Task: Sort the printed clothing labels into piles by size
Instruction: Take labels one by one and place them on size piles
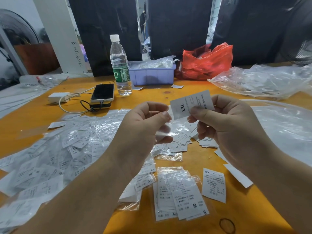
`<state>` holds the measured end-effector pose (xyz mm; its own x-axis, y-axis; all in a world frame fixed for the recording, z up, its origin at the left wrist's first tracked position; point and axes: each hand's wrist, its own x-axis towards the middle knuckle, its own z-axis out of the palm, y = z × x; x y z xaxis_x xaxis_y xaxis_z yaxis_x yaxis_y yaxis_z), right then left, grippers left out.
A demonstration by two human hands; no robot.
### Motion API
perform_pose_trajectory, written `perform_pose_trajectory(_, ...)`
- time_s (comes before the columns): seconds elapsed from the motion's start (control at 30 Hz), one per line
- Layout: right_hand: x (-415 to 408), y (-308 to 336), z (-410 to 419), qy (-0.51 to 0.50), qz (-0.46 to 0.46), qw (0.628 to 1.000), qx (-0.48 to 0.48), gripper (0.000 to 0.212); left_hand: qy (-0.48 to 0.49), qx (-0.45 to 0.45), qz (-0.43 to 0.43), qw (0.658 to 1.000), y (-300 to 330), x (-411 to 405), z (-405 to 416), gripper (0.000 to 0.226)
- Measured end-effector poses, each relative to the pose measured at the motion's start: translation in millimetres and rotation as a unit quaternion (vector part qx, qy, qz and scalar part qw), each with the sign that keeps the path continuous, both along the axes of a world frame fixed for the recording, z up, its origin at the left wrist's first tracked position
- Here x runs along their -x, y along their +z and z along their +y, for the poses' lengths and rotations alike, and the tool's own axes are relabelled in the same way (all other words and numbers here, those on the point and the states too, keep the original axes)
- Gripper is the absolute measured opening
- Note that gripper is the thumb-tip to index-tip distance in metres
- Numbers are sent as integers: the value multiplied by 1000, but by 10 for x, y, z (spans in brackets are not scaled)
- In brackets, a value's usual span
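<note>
1. Bench (219,215); unsorted labels (55,157) heaped along its left edge; sized piles (180,193) at its near edge.
2. Right hand (224,122); thumb and fingers pinch XXL label (191,104) above bench centre; reading step, no XXL pile evident, next move likely starts one.
3. Left hand (143,125); fingers curled round clear sleeve (163,132).
4. XXL label; long axis runs left-right, tilted up rightward.

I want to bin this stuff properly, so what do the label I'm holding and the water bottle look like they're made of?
XXL label: looks like matte white paper or woven tape with black print; it stays flat. Water bottle: clear, glossy plastic, white cap, green wrap.
</note>
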<state>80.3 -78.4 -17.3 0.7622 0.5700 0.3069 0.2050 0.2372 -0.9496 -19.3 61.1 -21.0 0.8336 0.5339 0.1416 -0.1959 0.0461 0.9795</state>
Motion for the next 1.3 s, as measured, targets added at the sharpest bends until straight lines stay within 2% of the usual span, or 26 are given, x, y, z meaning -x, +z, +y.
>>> perform_pose_trajectory(0.3,-32,4,-20,-15,7,1000,-22,7,4,-29,2,1000,15,16,-3,9)
perform_pose_trajectory(0.43,9,0,-12,-7,7,1000,-22,20,-3,-36,6,999,9,10,-8,9)
perform_pose_trajectory(0.6,12,-13,-8,-20,-18,1000,-9,2,1,-38,12,999,0,6,-2,9)
perform_pose_trajectory(1.1,8,-1,-31,11,-75,997,18,6,33,-26,-3,999,16,13,37,8)
perform_pose_trajectory(1.3,-57,17,-46,-46,-58,997,-24,5,31,-75,-6,997,13,26,29,8)
